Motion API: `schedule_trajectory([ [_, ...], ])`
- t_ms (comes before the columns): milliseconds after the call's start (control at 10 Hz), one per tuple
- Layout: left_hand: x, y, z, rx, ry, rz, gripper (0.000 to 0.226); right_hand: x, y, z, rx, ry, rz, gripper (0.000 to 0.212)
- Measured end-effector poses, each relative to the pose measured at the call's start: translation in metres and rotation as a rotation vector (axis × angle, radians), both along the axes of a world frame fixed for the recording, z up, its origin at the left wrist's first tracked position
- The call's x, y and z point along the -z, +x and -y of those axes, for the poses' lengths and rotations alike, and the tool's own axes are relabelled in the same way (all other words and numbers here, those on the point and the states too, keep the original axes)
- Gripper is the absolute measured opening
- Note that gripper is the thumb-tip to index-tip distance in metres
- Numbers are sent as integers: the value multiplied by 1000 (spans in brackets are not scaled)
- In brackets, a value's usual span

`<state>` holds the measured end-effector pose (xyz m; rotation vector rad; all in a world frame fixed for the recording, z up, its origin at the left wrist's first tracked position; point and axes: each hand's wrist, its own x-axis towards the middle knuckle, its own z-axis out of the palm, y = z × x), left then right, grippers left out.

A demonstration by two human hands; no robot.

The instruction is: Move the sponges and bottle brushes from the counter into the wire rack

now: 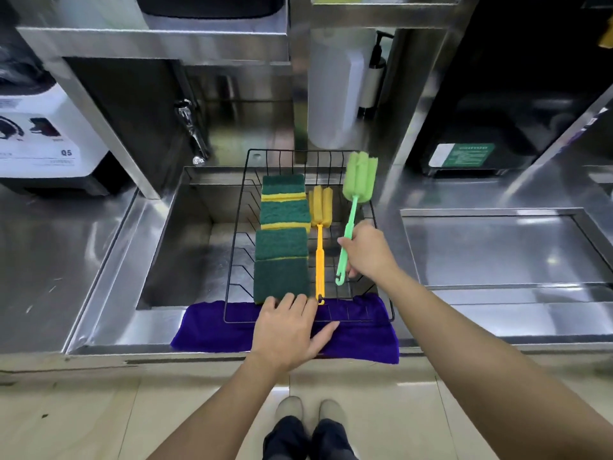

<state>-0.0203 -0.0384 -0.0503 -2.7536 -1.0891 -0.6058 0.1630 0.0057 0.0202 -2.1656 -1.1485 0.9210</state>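
The right hand (366, 250) pinches the handle of the green bottle brush (351, 210) between thumb and curled fingers, low on the shaft, so the foam head stands up and away beyond the fingertips, tilted over the far right part of the wire rack (381, 234); the hooked end of the handle hangs just below the fingers, above the rack's floor and not yet laid down. The left hand (288, 330) rests flat with its fingers spread and holding nothing, the fingertips touching the near edge of the closest sponge and the rack's front rim, the palm on the purple cloth (205, 330) that lies under the rack on the front lip of the bench (99, 260). Just beyond those fingertips a row of four green-and-yellow sponges (282, 234) runs away from the person inside the rack, and beside them, between the two hands, the yellow bottle brush (320, 227) already lies lengthwise. No sponge or brush shows on the bench around the sink, so the task looks nearly finished: what seems left is to lower the green brush beside the yellow one and let go.
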Motion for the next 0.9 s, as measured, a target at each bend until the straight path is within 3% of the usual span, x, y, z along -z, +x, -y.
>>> schedule_trajectory([
  [300,0,3,1,-25,28,9,52,30,-15,-13,-86,-284,31,17],
  [400,0,2,2,-28,14,7,53,33,-21,-11,-133,-309,151,25],
  [600,0,3,1,-38,-36,-23,55,34,-21,-12,-200,-383,150,22],
  [800,-7,1,2,-29,-115,-32,56,6,-18,-10,-341,-292,409,26],
  [900,-16,2,6,-57,-218,93,53,-28,1,-18,-328,-139,387,32],
])
